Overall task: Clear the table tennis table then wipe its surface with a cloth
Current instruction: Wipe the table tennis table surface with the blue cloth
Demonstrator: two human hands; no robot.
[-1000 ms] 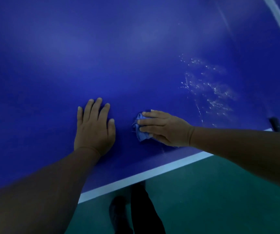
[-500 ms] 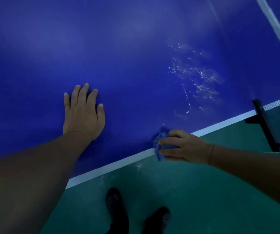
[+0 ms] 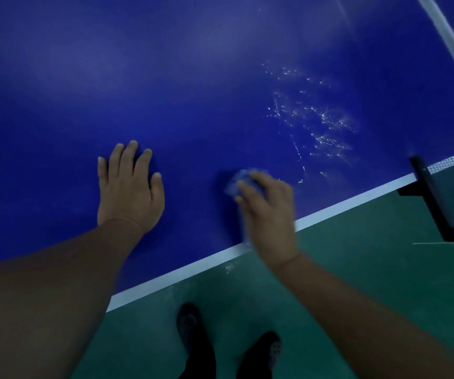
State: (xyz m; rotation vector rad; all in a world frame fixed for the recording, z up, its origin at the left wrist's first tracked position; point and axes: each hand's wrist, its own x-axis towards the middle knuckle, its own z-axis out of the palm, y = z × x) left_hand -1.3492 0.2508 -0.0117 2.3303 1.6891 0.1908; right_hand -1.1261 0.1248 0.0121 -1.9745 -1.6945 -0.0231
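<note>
Hands work the blue table tennis desk (image 3: 193,77): left hand (image 3: 130,188) spread flat, right hand (image 3: 268,212) gripping a crumpled blue cloth (image 3: 235,181) near white streaks (image 3: 318,124).

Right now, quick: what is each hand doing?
Left hand: open, flat on the blue table, holding nothing.
Right hand: fingers curled round a crumpled blue cloth on the table; blurred.

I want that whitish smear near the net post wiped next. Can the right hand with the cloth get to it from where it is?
Probably yes. The right hand holds the cloth on the table, and only bare blue surface lies between it and the smear.
</note>
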